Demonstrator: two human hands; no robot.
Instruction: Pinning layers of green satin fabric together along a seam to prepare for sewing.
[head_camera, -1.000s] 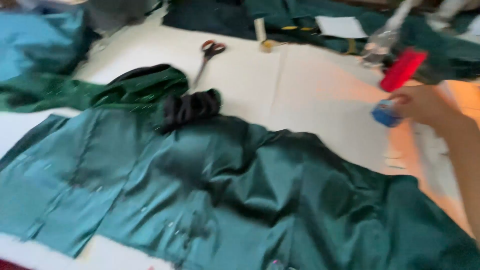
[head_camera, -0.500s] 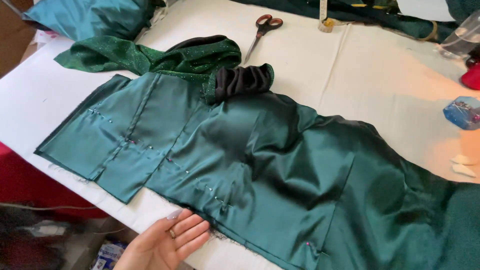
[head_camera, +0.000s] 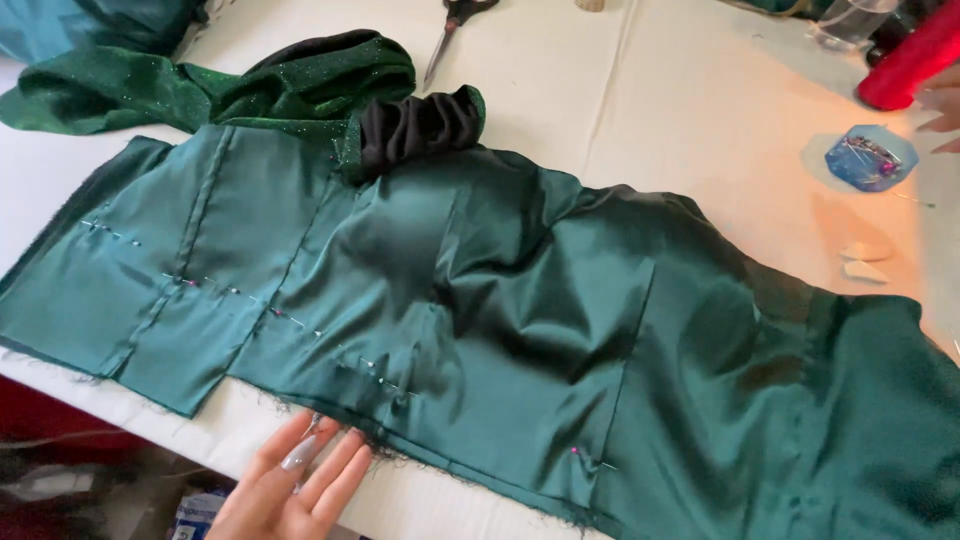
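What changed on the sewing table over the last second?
The left hand came up to the frayed near edge of the pinned green satin piece, fingertips touching it. The right hand left the blue pin box and sits by the red object. Satin, scissors and black fabric stayed put.

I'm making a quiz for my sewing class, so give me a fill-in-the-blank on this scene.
1. The left hand rests at the frayed lower edge of the green satin ____.
2. Near the table's far edge lies a pair of ____, closed.
3. The small blue dish holds ____.
4. The red object lies at the table's ____ right corner.

Missing words: garment; scissors; pins; far.
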